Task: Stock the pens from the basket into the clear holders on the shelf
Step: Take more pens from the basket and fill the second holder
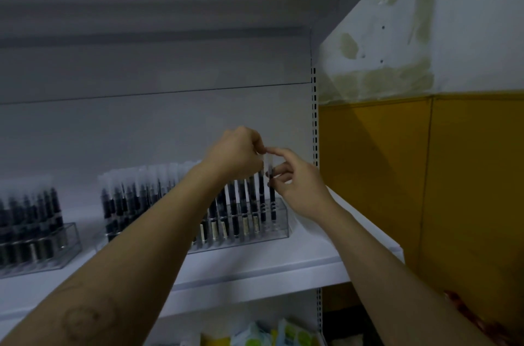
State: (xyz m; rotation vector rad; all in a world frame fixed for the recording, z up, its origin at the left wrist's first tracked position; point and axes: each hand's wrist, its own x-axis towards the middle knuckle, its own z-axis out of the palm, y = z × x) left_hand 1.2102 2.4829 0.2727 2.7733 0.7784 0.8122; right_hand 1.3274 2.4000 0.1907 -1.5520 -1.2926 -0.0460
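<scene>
Bright packets (255, 337) lie lowest and nearest, under the white shelf (283, 266). On the shelf a clear holder (280, 222) stands packed with dark upright pens, and a second holder (69, 235) sits well apart to its left. Over the first holder's right end, the right hand (297, 187) pinches a pen (272, 201) seated in the last slot, index fingertip on its cap. The left hand (236, 153), fingers curled, pinches the same cap. Behind is the grey back panel (141, 124).

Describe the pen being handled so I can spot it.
On the white metal shelf, find the larger clear plastic holder. The black pen with clear cap stands at its right end, the only one the left hand and right hand pinch.
</scene>
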